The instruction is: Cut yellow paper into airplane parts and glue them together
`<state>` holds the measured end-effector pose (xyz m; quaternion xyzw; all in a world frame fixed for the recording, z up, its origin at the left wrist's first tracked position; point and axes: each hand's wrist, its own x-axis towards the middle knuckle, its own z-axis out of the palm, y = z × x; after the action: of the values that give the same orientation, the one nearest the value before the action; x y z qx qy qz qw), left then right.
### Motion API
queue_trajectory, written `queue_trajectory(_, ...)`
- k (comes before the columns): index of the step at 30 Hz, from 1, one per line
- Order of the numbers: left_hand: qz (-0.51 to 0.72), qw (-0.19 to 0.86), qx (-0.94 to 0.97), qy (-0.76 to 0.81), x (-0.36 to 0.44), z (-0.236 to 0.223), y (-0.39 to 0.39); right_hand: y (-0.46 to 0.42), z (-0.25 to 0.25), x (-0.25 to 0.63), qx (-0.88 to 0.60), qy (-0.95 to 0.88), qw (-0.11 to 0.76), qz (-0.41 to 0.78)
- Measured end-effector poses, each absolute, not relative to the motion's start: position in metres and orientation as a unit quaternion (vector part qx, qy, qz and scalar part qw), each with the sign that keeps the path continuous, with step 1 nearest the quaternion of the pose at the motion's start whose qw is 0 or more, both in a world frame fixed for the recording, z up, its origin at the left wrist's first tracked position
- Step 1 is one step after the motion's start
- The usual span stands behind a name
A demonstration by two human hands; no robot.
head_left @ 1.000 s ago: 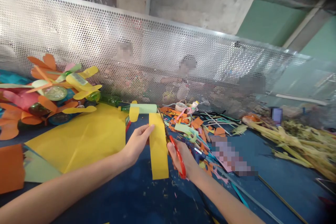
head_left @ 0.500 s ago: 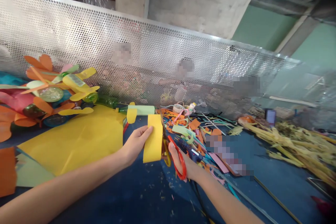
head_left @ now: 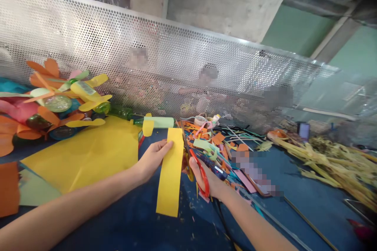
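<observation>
A long yellow paper strip (head_left: 171,178) hangs down over the blue tabletop, pinched near its top between the thumb and fingers of my left hand (head_left: 151,159). Along the strip's right edge are the scissors (head_left: 202,176), with red and yellow handles and blades pointing up and away. My right hand (head_left: 206,178) is closed through the handles. The blades lie close to the upper right edge of the strip; whether they touch it I cannot tell. A large yellow sheet (head_left: 97,153) lies left of my left hand.
Bottle-and-paper flowers (head_left: 59,102) pile up at the left. Paper scraps (head_left: 212,137) and a dark blue tool (head_left: 213,164) lie beyond my right hand. Dried husks (head_left: 326,160) lie at right. A perforated metal panel (head_left: 176,59) stands behind the table, with people visible through it.
The yellow strip now hangs flat and longer; before, its lower part looked shorter, ending higher up. The scissors have shifted slightly, and my left hand has barely moved.
</observation>
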<state>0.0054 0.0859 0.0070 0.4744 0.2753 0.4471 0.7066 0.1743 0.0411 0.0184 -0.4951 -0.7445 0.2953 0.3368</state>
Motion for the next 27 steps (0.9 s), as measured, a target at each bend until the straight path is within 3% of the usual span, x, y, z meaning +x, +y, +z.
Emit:
queue_trajectory(12, 0.43, 0.682, 0.511, 0.299, 0.004, 0.008, 0.09, 0.042, 0.022, 0.176, -0.502, -0.745, 0.341, 0.277)
queue_trajectory(18, 0.419, 0.666, 0.529, 0.319, 0.0, 0.012, 0.093, 0.047, 0.014, 0.175, -0.482, -0.701, 0.37, 0.374)
queue_trajectory(27, 0.401, 0.667, 0.546, 0.31, -0.005, 0.007, 0.103, 0.053, 0.003, 0.18, -0.514, -0.714, 0.348, 0.324)
